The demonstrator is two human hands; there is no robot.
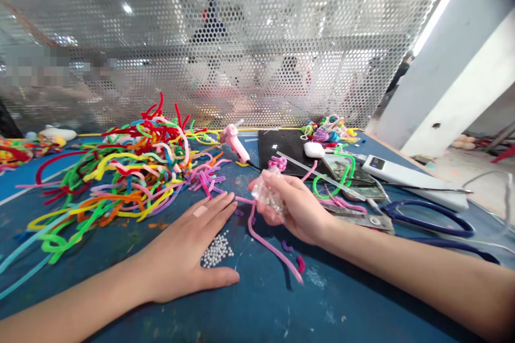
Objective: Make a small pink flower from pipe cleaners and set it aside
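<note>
Pipe cleaners (pixel 132 171) in red, green, yellow, orange and purple sprawl in a heap on the left of our blue counter (pixel 249 311). Just in front of them our left hand (pixel 187 252) lies palm down, fingers close together and thumb spread wide, with a patch of small silvery beads (pixel 217 252) on the counter between thumb and forefinger. Beyond that we see a pink glue gun (pixel 236 144). Next comes a bent pink stem (pixel 273 246) near our right hand (pixel 300 206); we cannot tell whether the two touch. That hand curls around a clear bag (pixel 269 198) of beads, gripping it above the counter. Behind it sits a black board (pixel 287 142) with a white case (pixel 314 149) at its edge, and farther right we have blue-handled scissors (pixel 378 223) near a long white device (pixel 414 179).
</note>
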